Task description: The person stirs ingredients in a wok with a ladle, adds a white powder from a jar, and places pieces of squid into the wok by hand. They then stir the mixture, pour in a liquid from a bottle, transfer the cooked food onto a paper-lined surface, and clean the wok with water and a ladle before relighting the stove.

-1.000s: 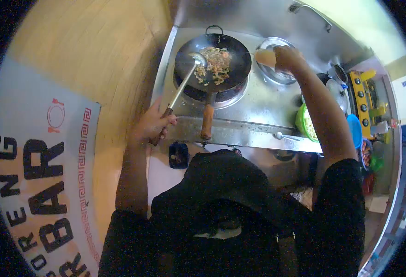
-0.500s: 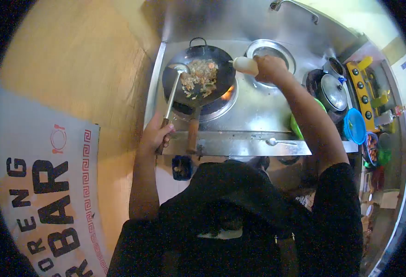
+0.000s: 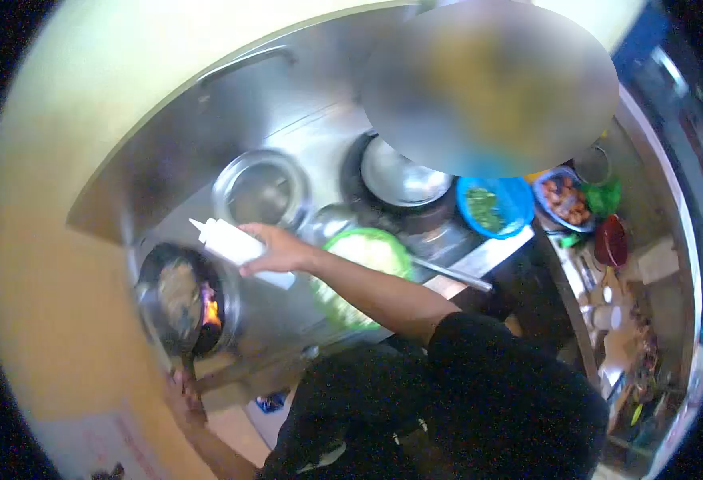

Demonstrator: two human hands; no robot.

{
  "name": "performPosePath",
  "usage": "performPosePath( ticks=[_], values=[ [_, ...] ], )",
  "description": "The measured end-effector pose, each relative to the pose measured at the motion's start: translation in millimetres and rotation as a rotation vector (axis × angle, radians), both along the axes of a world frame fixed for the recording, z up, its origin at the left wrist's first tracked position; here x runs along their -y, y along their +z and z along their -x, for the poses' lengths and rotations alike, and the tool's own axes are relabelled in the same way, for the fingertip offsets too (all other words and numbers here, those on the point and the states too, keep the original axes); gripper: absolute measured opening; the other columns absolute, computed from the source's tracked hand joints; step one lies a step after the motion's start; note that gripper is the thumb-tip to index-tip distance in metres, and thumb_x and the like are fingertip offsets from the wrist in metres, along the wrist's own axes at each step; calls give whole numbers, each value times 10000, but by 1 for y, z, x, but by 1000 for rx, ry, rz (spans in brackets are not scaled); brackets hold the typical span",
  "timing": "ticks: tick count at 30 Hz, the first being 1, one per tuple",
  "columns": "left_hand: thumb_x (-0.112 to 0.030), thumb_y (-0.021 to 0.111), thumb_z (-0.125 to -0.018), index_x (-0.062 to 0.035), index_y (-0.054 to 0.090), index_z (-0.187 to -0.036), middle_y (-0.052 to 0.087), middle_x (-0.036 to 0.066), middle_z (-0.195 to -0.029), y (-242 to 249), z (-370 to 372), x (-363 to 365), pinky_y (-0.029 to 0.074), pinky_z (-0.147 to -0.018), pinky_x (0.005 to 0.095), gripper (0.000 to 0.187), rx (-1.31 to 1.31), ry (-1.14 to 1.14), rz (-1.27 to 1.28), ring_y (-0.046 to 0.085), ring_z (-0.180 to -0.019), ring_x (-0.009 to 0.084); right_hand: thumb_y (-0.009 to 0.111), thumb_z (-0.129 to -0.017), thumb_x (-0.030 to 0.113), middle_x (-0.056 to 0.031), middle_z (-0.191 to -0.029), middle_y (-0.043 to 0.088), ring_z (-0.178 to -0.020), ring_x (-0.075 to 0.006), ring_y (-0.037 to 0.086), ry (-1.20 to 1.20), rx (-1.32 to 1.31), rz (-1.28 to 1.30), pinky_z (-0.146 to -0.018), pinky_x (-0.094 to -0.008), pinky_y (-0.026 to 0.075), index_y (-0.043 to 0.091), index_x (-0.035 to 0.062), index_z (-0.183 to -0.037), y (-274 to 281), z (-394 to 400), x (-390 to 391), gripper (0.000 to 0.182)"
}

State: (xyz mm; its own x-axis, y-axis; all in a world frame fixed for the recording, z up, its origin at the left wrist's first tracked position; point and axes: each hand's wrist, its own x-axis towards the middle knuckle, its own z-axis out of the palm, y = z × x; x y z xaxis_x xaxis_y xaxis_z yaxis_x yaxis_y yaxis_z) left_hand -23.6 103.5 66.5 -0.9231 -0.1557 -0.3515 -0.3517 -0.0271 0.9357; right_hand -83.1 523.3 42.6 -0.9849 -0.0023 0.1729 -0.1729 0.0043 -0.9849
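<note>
My right hand (image 3: 275, 250) is closed round a white squeeze bottle (image 3: 231, 242), whose pointed nozzle is tilted up to the left. Below and left of the bottle, the dark wok (image 3: 153, 308) holds a blurred heap of food (image 3: 178, 296). Orange flame (image 3: 211, 308) shows at the wok's right side. My left hand (image 3: 185, 394) is closed at the wok's near edge, by the handle; motion blur hides exactly what it grips. Just above my right forearm lies a green-rimmed basin (image 3: 399, 260) with pale contents.
A round metal pan (image 3: 303, 188) sits behind the bottle. Further right are a lidded pot (image 3: 406, 172), a blue bowl of greens (image 3: 519, 210), a bowl of reddish-brown pieces (image 3: 540, 192) and a red container (image 3: 610, 242). A ladle's handle (image 3: 455, 274) reaches toward the front edge.
The view has swung right, placing the wok at the left. My right hand and the bottle are now farther from the wok's food. The ladle in my left hand is no longer distinct.
</note>
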Motion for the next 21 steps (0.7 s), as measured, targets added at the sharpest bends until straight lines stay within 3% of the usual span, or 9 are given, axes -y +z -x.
performPosePath(
  ticks=[3,4,5,8,11,15,17,20,21],
  values=[
    [-248,565,-901,-50,480,-1183,528,27,-852,-19,7,-1,403,-568,260,355,-23,-25,-11,475,-682,123,833,-618,288,-124,-1096,624,-1026,-236,580,-173,121,-174,-896,-344,459,534,11,-1206,34,-58,-156,715],
    [-210,553,-924,-65,474,-1133,449,-37,-705,-28,12,-1,333,-398,185,266,-42,37,-2,381,-471,47,846,-594,251,-94,-1056,632,-972,-215,595,-336,168,-127,-872,-342,471,559,19,-1152,51,-76,-205,669],
    [-210,553,-924,-65,474,-1133,449,-37,-705,-31,14,8,333,-398,185,266,-35,18,5,381,-471,47,875,-531,269,-95,-1062,635,-978,-209,595,-601,248,-325,-864,-345,480,566,41,-1147,55,-89,-257,725],
    [-208,540,-931,-64,481,-1141,459,-30,-724,-44,29,12,344,-403,192,261,-11,36,23,401,-491,51,834,-588,138,-68,-1057,640,-984,-186,602,-927,-80,-109,-866,-347,491,561,63,-1146,49,-104,-420,626],
    [-207,528,-938,-63,488,-1148,469,-23,-744,-54,35,26,355,-409,200,257,24,57,38,420,-511,54,826,-593,115,-84,-1096,622,-1010,-207,593,-1361,-159,-412,-860,-355,489,500,50,-1200,16,-85,-575,692],
    [-205,511,-948,-62,498,-1158,483,-14,-770,-70,37,58,370,-416,210,255,51,62,25,446,-537,59,852,-557,127,-105,-1126,599,-1041,-258,580,-1458,-93,-421,-893,-395,475,452,33,-1220,-24,-61,-703,780],
    [-234,499,-951,-63,491,-1199,496,-12,-779,-78,39,56,358,-409,212,301,84,89,74,442,-526,60,777,-684,172,-104,-1170,576,-1078,-253,554,-1604,-10,-699,-919,-411,459,485,45,-1181,-22,-49,-704,591],
    [-325,477,-954,-66,462,-1313,528,-15,-786,-50,16,-11,313,-383,212,443,166,209,166,410,-471,61,748,-722,199,-107,-1169,571,-1050,-261,557,-1384,102,-696,-895,-405,472,490,42,-1204,-36,-43,-727,569],
    [-400,493,-935,-119,518,-1157,472,-44,-689,-42,16,-36,260,-363,214,359,164,218,179,358,-428,57,738,-735,208,-107,-1169,570,-1040,-264,557,-1294,129,-640,-887,-403,476,491,41,-1212,-41,-37,-737,563]
  ],
)
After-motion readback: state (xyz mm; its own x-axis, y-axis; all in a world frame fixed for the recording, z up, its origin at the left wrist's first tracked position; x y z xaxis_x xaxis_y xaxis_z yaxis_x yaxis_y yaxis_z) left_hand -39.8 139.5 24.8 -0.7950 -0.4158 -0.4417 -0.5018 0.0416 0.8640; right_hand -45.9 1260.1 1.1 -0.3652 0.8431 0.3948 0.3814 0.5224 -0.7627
